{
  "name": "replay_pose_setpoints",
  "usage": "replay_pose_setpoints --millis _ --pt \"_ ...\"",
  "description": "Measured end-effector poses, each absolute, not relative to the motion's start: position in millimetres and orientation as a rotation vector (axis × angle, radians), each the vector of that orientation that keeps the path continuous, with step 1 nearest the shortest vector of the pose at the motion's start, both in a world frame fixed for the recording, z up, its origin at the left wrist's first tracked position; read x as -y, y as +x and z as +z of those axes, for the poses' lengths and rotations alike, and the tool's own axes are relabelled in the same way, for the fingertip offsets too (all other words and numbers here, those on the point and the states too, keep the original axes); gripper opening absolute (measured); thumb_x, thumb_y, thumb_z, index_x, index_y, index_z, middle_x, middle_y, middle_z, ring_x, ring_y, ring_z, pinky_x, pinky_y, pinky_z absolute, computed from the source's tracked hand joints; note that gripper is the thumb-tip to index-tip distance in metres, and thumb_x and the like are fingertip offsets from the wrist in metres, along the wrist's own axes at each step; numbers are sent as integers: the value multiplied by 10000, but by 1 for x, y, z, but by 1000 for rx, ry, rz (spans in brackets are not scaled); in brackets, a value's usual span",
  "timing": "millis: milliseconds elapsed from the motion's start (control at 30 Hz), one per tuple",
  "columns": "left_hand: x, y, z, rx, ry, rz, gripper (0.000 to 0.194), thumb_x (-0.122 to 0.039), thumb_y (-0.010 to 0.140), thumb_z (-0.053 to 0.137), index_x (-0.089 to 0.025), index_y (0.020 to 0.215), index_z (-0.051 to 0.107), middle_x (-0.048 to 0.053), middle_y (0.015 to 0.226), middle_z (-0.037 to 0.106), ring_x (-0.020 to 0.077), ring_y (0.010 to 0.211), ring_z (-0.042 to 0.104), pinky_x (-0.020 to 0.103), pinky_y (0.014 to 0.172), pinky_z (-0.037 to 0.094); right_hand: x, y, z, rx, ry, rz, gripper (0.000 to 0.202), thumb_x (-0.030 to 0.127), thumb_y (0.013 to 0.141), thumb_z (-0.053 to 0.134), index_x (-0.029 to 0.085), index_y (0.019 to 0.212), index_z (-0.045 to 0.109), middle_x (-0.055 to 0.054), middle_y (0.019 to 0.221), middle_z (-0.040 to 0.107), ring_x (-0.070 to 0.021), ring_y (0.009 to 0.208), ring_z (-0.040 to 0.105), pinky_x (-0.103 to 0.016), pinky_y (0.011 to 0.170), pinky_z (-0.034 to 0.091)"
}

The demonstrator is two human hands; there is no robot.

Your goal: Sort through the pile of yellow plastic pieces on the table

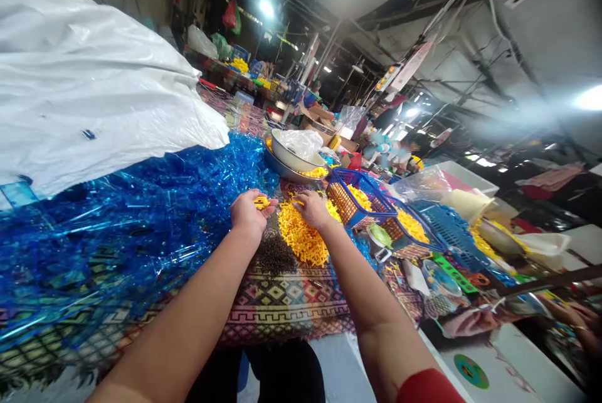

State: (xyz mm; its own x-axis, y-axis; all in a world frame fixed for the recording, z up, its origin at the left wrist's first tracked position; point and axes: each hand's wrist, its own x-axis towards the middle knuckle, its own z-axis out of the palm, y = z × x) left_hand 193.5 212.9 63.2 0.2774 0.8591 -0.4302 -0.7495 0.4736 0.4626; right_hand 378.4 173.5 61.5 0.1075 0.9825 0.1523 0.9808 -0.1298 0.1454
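My left hand (248,212) is closed around a small yellow plastic piece (261,203), held above the patterned cloth. To its right, my right hand (312,207) bends its fingers together at the far side of a heap of small yellow plastic pieces (305,241). Whatever those fingertips pinch is too small to make out. A pile of tiny dark parts (276,256) lies on the cloth between my forearms, against the yellow heap. Close on the left spreads a large mass of clear blue plastic pieces (141,221).
Blue baskets (362,215) with yellow pieces stand right of the heap. Behind it are stacked bowls (301,155), one holding a clear bag. A big white sack (103,83) rests over the blue pieces. A patterned cloth (291,303) covers the table. Another person's hand (571,315) shows far right.
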Motion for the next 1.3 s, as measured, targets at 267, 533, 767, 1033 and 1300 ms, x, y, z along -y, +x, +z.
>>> replay_pose_setpoints --millis 267,533,767,1033,1300 --pt "-214 193 63 -655 187 1105 132 -111 675 482 -147 801 486 12 596 520 185 461 602 219 356 406 -233 370 54 -1922 2046 -95 395 532 807 449 262 1040 620 -69 1015 611 -217 936 547 -310 749 414" --pt "-210 197 61 -657 181 1050 87 -128 684 490 -145 769 483 18 596 514 169 467 590 210 353 401 -204 393 80 -2072 1907 16 153 212 756 537 178 803 679 -56 788 648 -144 714 559 -215 617 380" --pt "-210 198 60 -680 179 1015 82 -133 684 499 -151 759 468 14 589 512 178 473 597 209 351 401 -161 415 97 -2292 2006 -41 139 115 738 532 136 714 667 -50 748 647 -120 679 561 -200 615 388" --pt "-206 201 57 -675 185 948 33 -114 694 489 -139 710 474 24 574 501 169 459 583 207 335 403 -134 427 92 -2297 2284 -126 108 200 728 571 149 699 662 -33 685 642 -118 613 559 -206 570 398" --pt "-202 208 53 -690 204 831 20 -119 705 492 -130 716 480 34 599 503 156 469 578 199 318 406 -118 436 78 -2337 2637 -117 118 125 604 501 159 646 605 -7 638 609 -122 613 551 -223 588 423"
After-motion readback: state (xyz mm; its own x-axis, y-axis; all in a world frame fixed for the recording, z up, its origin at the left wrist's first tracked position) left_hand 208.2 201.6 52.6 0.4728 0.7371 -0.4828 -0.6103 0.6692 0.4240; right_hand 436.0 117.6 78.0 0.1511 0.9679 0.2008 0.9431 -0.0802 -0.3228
